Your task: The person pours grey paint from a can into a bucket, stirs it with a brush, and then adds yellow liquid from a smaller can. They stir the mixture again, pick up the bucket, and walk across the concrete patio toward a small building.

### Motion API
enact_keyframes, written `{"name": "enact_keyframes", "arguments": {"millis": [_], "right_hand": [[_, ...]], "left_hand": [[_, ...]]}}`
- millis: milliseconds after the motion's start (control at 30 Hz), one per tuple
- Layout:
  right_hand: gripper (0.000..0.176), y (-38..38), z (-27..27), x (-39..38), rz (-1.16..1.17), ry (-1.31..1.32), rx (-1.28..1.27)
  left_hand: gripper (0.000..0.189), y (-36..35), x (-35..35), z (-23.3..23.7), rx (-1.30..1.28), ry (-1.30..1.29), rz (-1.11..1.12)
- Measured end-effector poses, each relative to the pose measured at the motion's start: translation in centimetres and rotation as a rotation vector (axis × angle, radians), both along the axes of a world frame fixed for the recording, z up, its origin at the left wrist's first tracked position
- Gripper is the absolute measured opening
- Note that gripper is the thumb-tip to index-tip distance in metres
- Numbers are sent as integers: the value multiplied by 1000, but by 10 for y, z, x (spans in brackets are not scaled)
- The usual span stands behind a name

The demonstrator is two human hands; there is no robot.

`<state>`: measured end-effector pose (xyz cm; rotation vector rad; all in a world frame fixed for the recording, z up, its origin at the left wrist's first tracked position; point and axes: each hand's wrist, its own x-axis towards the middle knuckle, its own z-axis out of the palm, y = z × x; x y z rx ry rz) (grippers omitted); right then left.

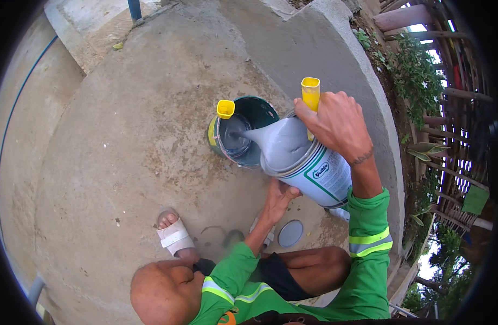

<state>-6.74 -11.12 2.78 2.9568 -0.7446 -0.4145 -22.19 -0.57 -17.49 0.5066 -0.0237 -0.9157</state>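
Observation:
A white bucket with a green stripe point(319, 181) is tilted to the left, and thick grey liquid point(278, 141) pours from its mouth into a dark green bucket point(262, 111) on the ground. At the white bucket's rim, my right hand point(335, 122) is closed round a yellow handle point(310, 93) and the rim. My left hand point(278, 200) supports the white bucket from beneath, its fingers partly hidden behind it. Another yellow piece point(225, 109) sits at the left rim of the green bucket, where grey liquid shows inside.
A round grey lid point(290, 233) lies on the concrete floor point(124, 151) near my sandalled foot point(174, 235). To the right runs a low concrete wall point(368, 76), with plants point(414, 76) and a stick fence beyond it. A blue hose point(21, 89) lies far left.

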Motion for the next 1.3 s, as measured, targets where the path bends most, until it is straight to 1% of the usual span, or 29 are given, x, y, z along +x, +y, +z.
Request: {"name": "enact_keyframes", "arguments": {"millis": [200,367,400,467,500,567,700,800,900,967,1000,1067,1300], "right_hand": [[56,2,5,-2,-12,2,-5],[55,4,8,-1,-38,19,-10],[58,2,6,-2,-16,4,-20],[63,-2,0,-5,30,-25,-41],[63,-2,0,-4,32,-22,-45],[64,-1,0,-2,38,-15,-52],[63,0,-2,1,48,-15,-59],[62,0,-4,4,47,-13,-54],[62,1,-5,7,37,-4,-48],[62,2,-7,10,47,-2,-59],[59,3,-6,12,34,20,-60],[53,8,-3,16,6,63,-63],[53,10,-5,21,4,81,-61]], "left_hand": [[89,1,-1,6,-45,22,-21],[90,0,-4,0,-70,25,-56],[90,0,-2,2,-72,21,-62],[92,0,-1,10,31,-5,-20],[95,1,0,15,82,-17,1],[96,2,1,16,85,-21,-11],[97,4,3,21,82,-6,-11],[98,3,2,16,51,7,-23],[92,2,3,10,-37,51,-16],[96,3,5,13,7,31,-16],[98,4,6,15,30,22,-17],[98,5,6,13,28,23,-20],[96,4,6,13,25,49,-16]]}}
